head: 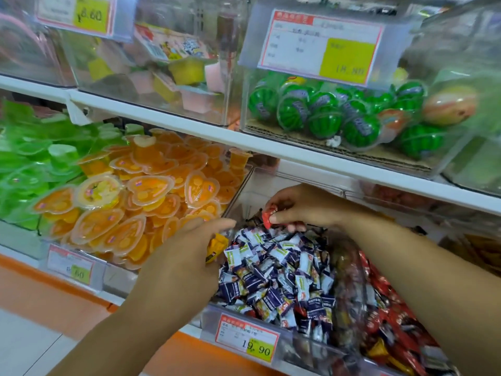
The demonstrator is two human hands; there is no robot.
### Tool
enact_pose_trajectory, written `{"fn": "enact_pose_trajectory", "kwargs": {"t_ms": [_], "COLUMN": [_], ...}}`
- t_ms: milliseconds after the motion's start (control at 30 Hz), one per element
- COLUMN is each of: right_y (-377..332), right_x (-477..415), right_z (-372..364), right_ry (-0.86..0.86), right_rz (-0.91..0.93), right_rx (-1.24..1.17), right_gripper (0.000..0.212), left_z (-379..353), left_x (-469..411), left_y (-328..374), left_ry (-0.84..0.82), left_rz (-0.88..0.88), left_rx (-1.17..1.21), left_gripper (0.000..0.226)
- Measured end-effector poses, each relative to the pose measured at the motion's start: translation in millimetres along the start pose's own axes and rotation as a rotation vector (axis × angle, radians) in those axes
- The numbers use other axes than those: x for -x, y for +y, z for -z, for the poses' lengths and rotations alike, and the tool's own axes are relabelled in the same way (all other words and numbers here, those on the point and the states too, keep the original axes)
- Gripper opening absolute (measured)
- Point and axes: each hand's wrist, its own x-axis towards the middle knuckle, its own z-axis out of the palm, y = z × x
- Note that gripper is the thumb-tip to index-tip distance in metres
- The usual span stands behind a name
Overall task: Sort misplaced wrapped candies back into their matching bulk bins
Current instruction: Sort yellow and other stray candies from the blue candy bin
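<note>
Both hands are over the lower shelf's middle clear bin, which is heaped with purple-and-white wrapped candies. The left hand is seen from its back at the bin's left edge, with its fingers curled round an orange-yellow wrapped candy. That candy is held just above the left margin of the heap. The right hand is at the rear of the same bin and pinches a red wrapped candy between thumb and forefinger, just above the top of the heap. A further scrap of red wrapper shows under its lower fingers; whether that is held cannot be told. The bin's front carries a price tag reading 19.90. The neighbouring bin to the right holds a mass of red-wrapped candies, with some yellow wrappers among them near the front. To the left, a bin is piled with orange heart-shaped jelly cups, and beyond it are green jelly cups. A white shelf edge separates the upper tier. On that tier, one clear bin holds yellow and pink jelly cups. Another holds watermelon-patterned jelly balls under a price tag reading 18.80. The upper-left tag reads 8.60.
</note>
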Motion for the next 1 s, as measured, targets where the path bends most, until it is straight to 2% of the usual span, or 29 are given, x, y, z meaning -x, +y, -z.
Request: {"fn": "enact_pose_trajectory", "kwargs": {"t_ms": [67,200,267,333,400,533,600,733,800,900,1000], "right_y": [4.9,29.8,47.2,62.0,73.8,66.7,48.7,23.5,24.6,44.3,58.5], "right_x": [23.8,69.4,88.0,106.8,119.2,116.4,98.3,37.7,4.8,-36.6,-56.4], "right_z": [6.0,25.1,39.4,53.8,60.9,50.3,44.9,36.4,31.2,22.7,10.2], "right_ry": [0.082,0.426,0.551,0.576,0.54,0.58,0.505,0.091,-0.056,-0.163,-0.252], "right_rz": [-0.016,0.003,-0.076,-0.203,-0.253,-0.183,-0.113,-0.084,-0.116,-0.214,-0.324], "right_rx": [-0.036,0.037,0.106,0.209,0.211,0.169,0.222,0.496,0.597,0.752,0.765], "right_gripper": [0.019,0.021,0.018,0.014,0.017,0.017,0.019,0.031,0.037,0.046,0.058], "left_z": [-0.7,-1.4,-1.5,-0.8,0.5,2.3,1.7,1.1,1.5,2.1,3.3], "left_x": [0.9,3.3,5.6,6.2,6.6,7.3,7.7,3.8,2.6,1.3,-0.7], "left_y": [0.2,-2.3,-1.1,1.0,1.4,1.7,3.8,5.8,6.0,6.8,6.5], "left_ry": [0.009,0.049,0.051,0.042,0.035,0.031,0.04,0.044,0.042,0.027,0.01], "left_rz": [-0.017,-0.063,-0.068,-0.069,-0.054,-0.025,-0.017,-0.021,-0.011,-0.004,-0.006], "left_rx": [0.003,-0.006,-0.028,-0.045,-0.054,-0.037,-0.048,-0.056,-0.058,-0.074,-0.094], "left_gripper": [0.054,0.046,0.044,0.047,0.051,0.058,0.055,0.052,0.053,0.054,0.051]}}
